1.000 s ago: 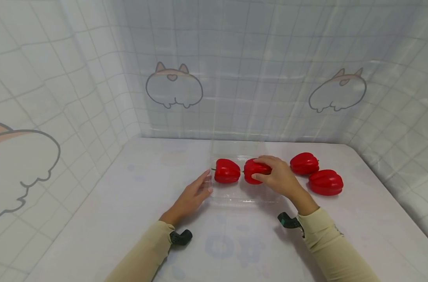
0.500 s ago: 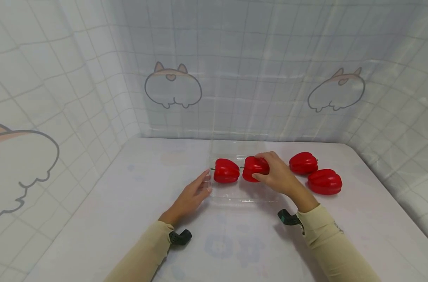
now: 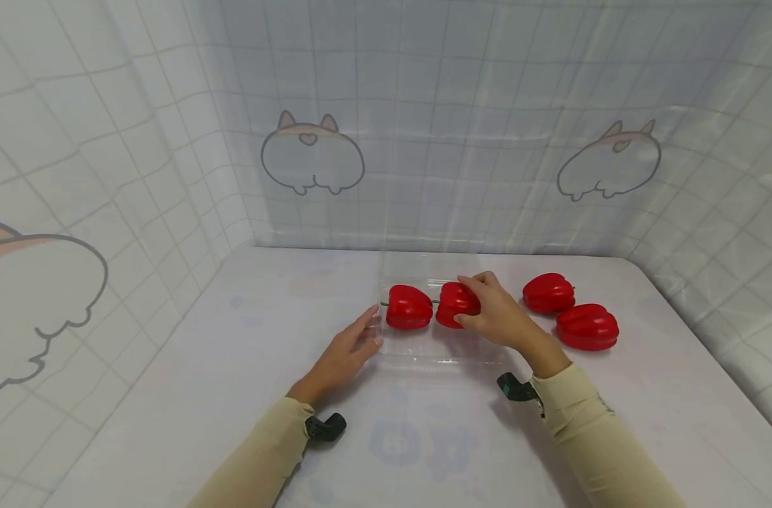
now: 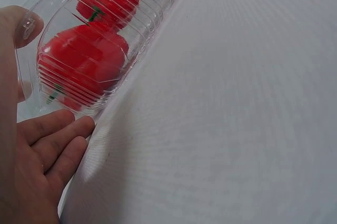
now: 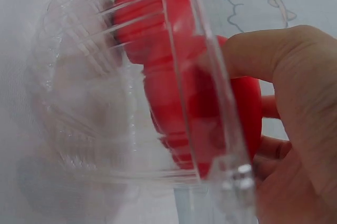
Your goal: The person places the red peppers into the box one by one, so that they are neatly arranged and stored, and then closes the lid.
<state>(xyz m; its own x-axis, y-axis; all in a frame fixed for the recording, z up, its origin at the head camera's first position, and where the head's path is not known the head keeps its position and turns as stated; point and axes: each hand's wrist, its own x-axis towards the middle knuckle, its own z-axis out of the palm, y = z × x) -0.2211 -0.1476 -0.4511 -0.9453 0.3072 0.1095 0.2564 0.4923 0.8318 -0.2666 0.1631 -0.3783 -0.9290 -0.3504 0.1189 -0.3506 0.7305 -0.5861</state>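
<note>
A red bell pepper (image 3: 457,305) is gripped by my right hand (image 3: 497,310), thumb on the near side and fingers over the far side. It sits in or just above the right part of a clear plastic clamshell container (image 3: 439,347). Left of it, inside the container, lies another red bell pepper (image 3: 409,307), its green stem pointing left. My left hand (image 3: 341,356) rests against the container's left side with fingers extended. In the left wrist view, the fingertips (image 4: 84,124) touch near its lower edge. Through the clear wall, the right wrist view shows the held pepper (image 5: 179,103).
Two more red bell peppers (image 3: 549,293) (image 3: 587,327) lie on the white table (image 3: 265,296) to the right of the container. The container's raised clear lid (image 3: 424,267) stands at the back. A tiled-pattern curtain (image 3: 462,141) surrounds the table on three sides.
My right hand has shifted slightly left and up with the pepper, whose stem now points left toward the other pepper. The left hand stays in place.
</note>
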